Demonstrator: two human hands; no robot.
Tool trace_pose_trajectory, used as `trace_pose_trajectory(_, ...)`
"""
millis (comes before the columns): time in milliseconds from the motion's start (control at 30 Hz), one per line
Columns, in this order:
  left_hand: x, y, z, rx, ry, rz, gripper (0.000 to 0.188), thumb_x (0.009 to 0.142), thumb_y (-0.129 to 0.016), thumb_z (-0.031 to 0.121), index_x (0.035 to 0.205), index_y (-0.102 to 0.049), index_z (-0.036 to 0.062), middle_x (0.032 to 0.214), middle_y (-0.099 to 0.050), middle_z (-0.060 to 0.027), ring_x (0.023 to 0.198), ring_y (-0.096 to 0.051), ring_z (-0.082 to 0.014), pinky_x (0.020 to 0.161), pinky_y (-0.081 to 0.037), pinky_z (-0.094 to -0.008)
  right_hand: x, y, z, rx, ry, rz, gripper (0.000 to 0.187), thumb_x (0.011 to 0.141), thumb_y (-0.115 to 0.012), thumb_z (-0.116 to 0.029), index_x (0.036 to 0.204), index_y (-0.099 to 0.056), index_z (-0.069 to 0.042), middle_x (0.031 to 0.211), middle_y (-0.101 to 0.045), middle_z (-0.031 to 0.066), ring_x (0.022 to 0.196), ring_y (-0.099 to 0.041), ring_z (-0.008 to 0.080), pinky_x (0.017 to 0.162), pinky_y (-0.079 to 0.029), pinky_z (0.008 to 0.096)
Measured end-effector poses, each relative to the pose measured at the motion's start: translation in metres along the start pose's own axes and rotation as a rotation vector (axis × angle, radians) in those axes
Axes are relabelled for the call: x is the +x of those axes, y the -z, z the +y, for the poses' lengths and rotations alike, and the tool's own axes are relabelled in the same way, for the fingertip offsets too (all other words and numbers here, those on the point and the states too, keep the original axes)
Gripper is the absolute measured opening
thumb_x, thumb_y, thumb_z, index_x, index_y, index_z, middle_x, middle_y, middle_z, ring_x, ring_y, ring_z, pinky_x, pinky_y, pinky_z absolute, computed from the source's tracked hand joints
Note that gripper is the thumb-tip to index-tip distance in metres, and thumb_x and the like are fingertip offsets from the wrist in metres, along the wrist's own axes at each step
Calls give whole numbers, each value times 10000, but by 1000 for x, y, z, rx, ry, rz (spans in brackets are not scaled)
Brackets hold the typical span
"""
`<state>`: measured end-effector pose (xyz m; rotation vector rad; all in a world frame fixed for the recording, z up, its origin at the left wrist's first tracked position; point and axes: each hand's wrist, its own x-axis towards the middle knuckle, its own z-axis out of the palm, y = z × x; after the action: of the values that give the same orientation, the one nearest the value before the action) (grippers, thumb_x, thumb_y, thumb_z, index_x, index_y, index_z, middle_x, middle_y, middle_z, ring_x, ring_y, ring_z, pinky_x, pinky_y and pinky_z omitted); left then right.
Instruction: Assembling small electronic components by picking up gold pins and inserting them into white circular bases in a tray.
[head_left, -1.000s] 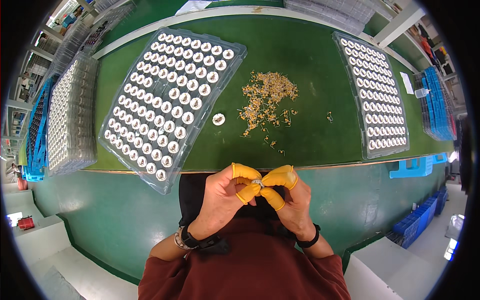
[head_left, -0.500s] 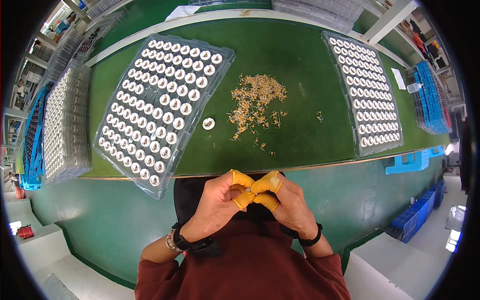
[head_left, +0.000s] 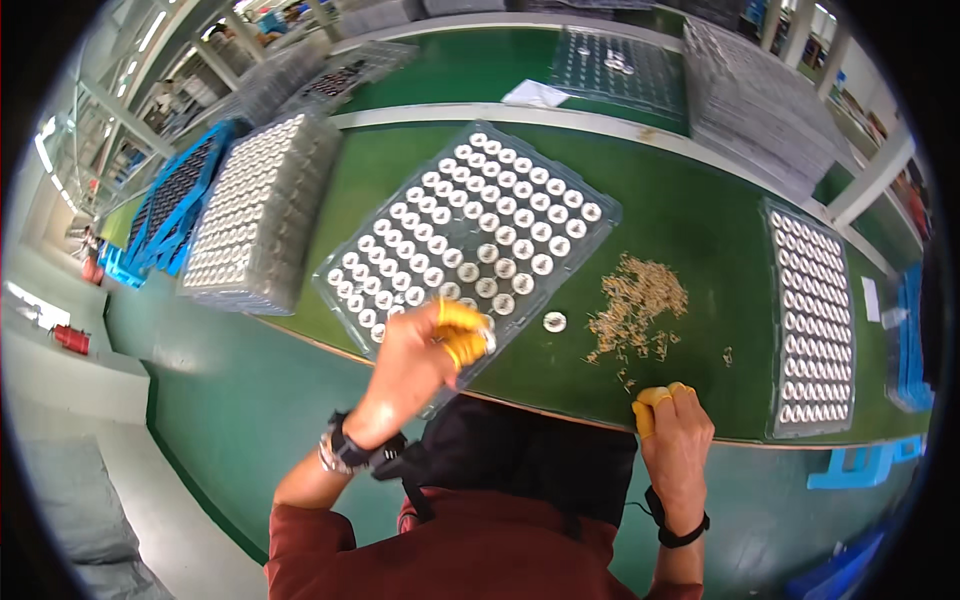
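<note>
My left hand (head_left: 415, 355), with yellow finger cots, pinches a small round white-and-silver disc (head_left: 489, 340) above the near edge of the left clear tray (head_left: 585, 258). Rows of similar discs sit in that tray, with some pockets bare near its middle. A single loose disc (head_left: 554, 321) lies on the green table between the tray and a pile of tiny orange parts with wire legs (head_left: 642, 300). At the table's front edge, just below the pile, my right hand (head_left: 678, 430) has its cotted fingers drawn together. Whatever is between them is hidden.
A second filled tray (head_left: 812, 330) lies at the right, beside blue stacked trays (head_left: 908, 350). Tall stacks of clear trays (head_left: 255, 220) stand at the left and back right. A blue stool (head_left: 850, 470) is below the table's right end.
My hands have parted from their joint hold near my body. The left went to the left tray with the disc, the right to the table edge by the pile. The view swung left.
</note>
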<state>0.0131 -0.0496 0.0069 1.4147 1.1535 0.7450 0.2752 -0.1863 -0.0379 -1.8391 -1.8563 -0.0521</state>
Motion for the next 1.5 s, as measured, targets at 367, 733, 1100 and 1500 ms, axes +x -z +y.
trace_pose_trajectory(367, 109, 41, -1, 613, -246, 263, 141, 759, -733, 67, 868, -704, -17, 793, -703, -174, 723, -693, -273, 682, -526, -352, 2, -2, -5, 347, -179, -10, 151, 755, -679, 68, 817, -556, 7, 744, -558, 96, 556, -553, 200, 521, -438, 309)
trace_pose_trajectory(733, 118, 35, -10, 869, -276, 232, 165, 773, -737, 95, 887, -702, -20, 779, -700, -160, 704, -682, -246, 646, -508, -342, 2, 9, -5, 511, -374, -44, 128, 795, -671, 63, 862, -573, 15, 767, -580, 92, 577, -564, 173, 535, -457, 285)
trace_pose_trajectory(1100, 137, 62, -10, 962, -283, 350, 171, 771, -680, 56, 935, -687, 10, 830, -680, -219, 798, -672, -366, 713, -512, -418, 1, 11, -1, 512, -380, -49, 120, 807, -671, 57, 876, -581, 17, 782, -578, 79, 587, -560, 147, 539, -452, 267)
trace_pose_trajectory(1500, 117, 61, 10, 746, -354, 386, 162, 731, -750, 14, 863, -658, -12, 803, -701, -167, 742, -698, -279, 659, -534, -345, -3, 12, 3, 538, -417, -21, 124, 796, -679, 47, 863, -585, 4, 753, -584, 68, 586, -553, 146, 553, -451, 272)
